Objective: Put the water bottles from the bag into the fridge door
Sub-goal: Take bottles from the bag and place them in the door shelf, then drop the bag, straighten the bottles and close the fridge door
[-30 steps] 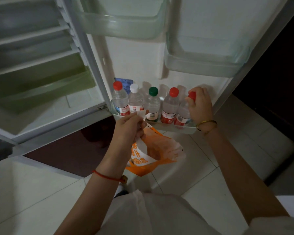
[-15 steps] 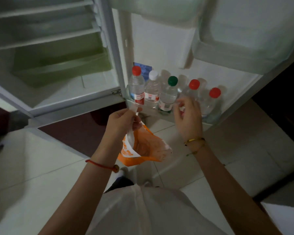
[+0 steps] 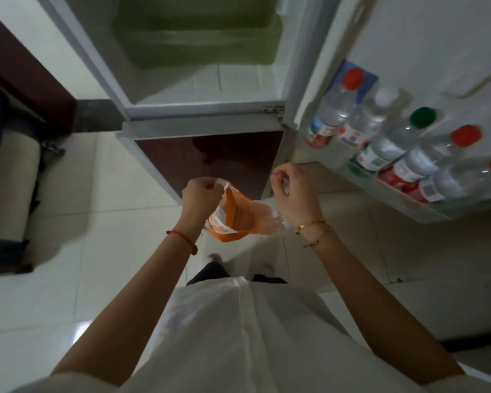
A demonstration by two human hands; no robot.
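Several clear water bottles (image 3: 386, 143) with red, white and green caps stand in a row in the bottom shelf of the open fridge door (image 3: 425, 205) at the right. An orange and white plastic bag (image 3: 236, 219) hangs low in front of me, mouth open, and looks slack. My left hand (image 3: 200, 197) pinches its left handle. My right hand (image 3: 292, 188) has its fingers curled at the bag's right edge, where a thin clear handle seems pinched. Both hands are left of and below the bottles.
The fridge's lower compartment (image 3: 199, 49) stands open with a green drawer inside. A dark red freezer front (image 3: 210, 157) lies below it. A rolled beige cushion on a dark stand (image 3: 9, 194) sits at the left on the tiled floor (image 3: 68, 293).
My right hand let go of the rightmost red-capped bottle and came back to the bag's right edge. My view swung left and down, so the door shelf now sits at the right.
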